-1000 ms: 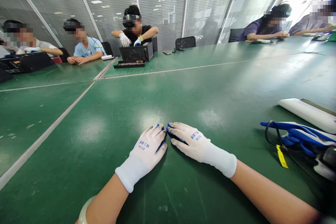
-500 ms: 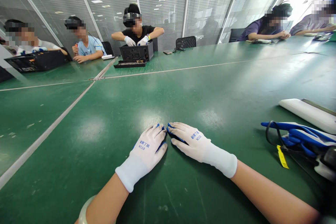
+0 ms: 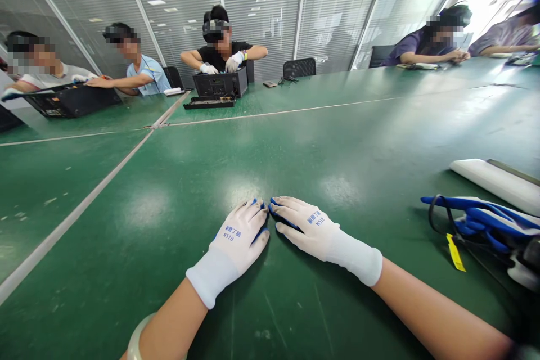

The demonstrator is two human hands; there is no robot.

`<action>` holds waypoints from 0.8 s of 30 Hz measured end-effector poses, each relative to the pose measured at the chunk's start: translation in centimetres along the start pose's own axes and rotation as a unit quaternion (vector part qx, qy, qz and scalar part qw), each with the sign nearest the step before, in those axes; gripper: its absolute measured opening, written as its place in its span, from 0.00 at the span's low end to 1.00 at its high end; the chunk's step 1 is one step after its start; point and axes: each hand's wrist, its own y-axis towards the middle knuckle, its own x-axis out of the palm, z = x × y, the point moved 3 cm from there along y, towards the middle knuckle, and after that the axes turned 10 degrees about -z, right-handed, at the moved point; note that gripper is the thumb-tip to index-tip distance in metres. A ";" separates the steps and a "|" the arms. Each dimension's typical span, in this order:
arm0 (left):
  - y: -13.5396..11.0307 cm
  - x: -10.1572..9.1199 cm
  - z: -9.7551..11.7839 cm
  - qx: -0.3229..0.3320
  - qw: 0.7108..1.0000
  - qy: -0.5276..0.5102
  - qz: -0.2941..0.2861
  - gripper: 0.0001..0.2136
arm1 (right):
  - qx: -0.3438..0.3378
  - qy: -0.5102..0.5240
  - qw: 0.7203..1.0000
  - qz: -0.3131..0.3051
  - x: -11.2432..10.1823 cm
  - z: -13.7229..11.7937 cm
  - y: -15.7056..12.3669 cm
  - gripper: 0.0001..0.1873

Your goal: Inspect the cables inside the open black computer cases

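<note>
My left hand [image 3: 236,236] and my right hand [image 3: 306,228] both wear white gloves with blue fingertips. They lie palm down on the green table [image 3: 189,180], fingers stretched out, fingertips almost touching each other. Neither holds anything. A pale bangle [image 3: 137,340] sits on my left wrist. The nearest loose thing is a pile of blue and white gloves [image 3: 485,219] with a yellow tag [image 3: 455,252] and a black cord, to the right of my right hand.
A long white flat object [image 3: 493,180] lies beyond the gloves at the right. Across the table, several people sit at work; one in black handles a black box [image 3: 219,84], another at the far left a black case [image 3: 71,101]. Glass walls with blinds stand behind.
My hands have not moved. The person in black shifted their hands over the box, and the people at the far left moved the black case.
</note>
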 end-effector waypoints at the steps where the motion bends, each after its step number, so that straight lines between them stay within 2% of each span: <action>1: 0.0 0.0 0.0 0.000 1.000 0.000 0.000 0.17 | 0.001 0.000 1.000 0.000 0.0 0.0 0.0 0.22; 24: -0.1 -0.1 0.0 -0.005 1.000 -0.004 0.005 0.17 | 0.011 0.007 1.000 0.000 -0.1 -0.1 0.1 0.21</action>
